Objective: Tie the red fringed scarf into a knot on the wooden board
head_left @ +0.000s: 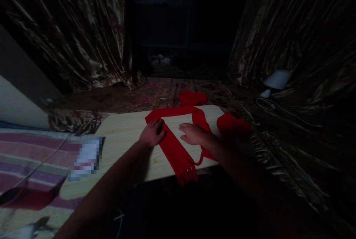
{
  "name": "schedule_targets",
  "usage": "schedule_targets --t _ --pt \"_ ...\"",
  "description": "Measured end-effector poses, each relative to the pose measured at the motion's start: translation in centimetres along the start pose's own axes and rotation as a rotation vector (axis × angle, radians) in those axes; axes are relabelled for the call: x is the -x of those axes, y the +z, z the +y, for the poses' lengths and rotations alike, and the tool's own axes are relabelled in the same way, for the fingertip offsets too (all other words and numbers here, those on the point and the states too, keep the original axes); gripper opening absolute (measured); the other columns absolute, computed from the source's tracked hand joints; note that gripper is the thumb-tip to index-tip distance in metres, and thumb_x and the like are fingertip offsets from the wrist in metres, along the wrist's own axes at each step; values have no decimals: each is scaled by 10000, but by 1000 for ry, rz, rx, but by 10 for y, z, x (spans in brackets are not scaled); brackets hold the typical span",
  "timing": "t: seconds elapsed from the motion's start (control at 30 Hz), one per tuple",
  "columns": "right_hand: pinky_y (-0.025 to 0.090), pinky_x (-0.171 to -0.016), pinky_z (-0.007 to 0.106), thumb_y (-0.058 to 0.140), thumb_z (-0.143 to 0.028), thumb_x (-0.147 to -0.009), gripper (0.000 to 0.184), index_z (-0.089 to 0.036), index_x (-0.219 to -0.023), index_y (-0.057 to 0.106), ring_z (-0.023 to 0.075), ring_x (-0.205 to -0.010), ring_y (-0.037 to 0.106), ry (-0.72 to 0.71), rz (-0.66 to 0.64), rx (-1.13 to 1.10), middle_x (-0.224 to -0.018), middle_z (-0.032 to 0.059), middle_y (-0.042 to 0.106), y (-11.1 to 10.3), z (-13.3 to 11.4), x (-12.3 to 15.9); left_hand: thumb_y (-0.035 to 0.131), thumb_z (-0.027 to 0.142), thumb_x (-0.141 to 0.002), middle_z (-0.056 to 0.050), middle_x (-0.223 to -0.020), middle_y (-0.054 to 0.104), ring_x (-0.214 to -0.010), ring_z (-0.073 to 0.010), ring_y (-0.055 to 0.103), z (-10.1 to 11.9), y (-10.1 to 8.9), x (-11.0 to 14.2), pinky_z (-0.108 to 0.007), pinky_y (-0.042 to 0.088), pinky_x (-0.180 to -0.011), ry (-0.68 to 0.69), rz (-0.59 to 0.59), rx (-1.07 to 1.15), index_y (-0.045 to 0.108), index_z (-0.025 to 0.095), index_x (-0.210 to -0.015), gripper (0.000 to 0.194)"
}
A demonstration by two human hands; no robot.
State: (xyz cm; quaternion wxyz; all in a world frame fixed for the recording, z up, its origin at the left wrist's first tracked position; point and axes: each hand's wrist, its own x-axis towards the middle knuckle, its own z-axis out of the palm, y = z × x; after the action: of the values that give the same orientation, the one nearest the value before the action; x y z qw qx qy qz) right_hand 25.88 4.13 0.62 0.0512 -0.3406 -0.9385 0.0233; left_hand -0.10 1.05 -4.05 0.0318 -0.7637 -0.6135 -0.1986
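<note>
A red scarf (172, 146) with a fringed end lies across a small pale wood-grain table (126, 131). It runs up from the front edge, turns along the far edge and comes back down on the right. My left hand (152, 133) rests flat on the scarf's left edge near the upper bend, fingers extended. My right hand (191, 133) reaches left over the right-hand stretch of the scarf. Its fingers are stretched out above the bare wood inside the loop. My right forearm hides part of the scarf.
Bunched red cloth (192, 98) sits behind the table, and more red cloth (235, 125) hangs at its right edge. A blurred-out white and red item (86, 159) lies at the table's left. A small lamp (277, 79) with a cable stands at right. Patterned curtains (105, 27) frame the dark window.
</note>
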Motion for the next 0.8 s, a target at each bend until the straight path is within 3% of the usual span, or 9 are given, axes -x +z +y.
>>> schedule_targets --t 0.17,0.47,0.6,0.8 --pt "379 -1139 359 552 -223 -886 533 -145 -1414 558 243 -1379 466 51 -22 0 -1562 111 431 1 -5 -49 427 538 -940 -201 -1512 476 -1425 -334 412 -5 7 -7 -487 330 -1179 -44 -64 -67 468 77 -1480 710" --pt "362 -1124 535 535 -225 -899 542 -224 -1441 535 330 -1427 353 121 -124 14 -1626 63 323 8 -31 -129 421 545 -935 -196 -1546 432 -1458 -335 358 -2 7 -3 -473 292 -1199 -62 -76 -57 409 45 -1509 761" --pt "338 -1156 500 480 -139 -882 611 -146 -1492 453 294 -1460 301 131 -65 -28 -1647 84 269 14 -30 -135 428 552 -931 -190 -1560 411 -1467 -348 337 -2 8 -3 -471 279 -1202 -79 -96 -59 418 51 -1506 763" --pt "284 -1201 349 494 -71 -798 717 -77 -1510 412 229 -1451 312 26 136 -47 -1639 96 286 15 -9 -113 425 562 -926 -194 -1577 382 -1478 -358 311 -5 8 -12 -474 258 -1201 -126 -134 -52 405 49 -1510 777"
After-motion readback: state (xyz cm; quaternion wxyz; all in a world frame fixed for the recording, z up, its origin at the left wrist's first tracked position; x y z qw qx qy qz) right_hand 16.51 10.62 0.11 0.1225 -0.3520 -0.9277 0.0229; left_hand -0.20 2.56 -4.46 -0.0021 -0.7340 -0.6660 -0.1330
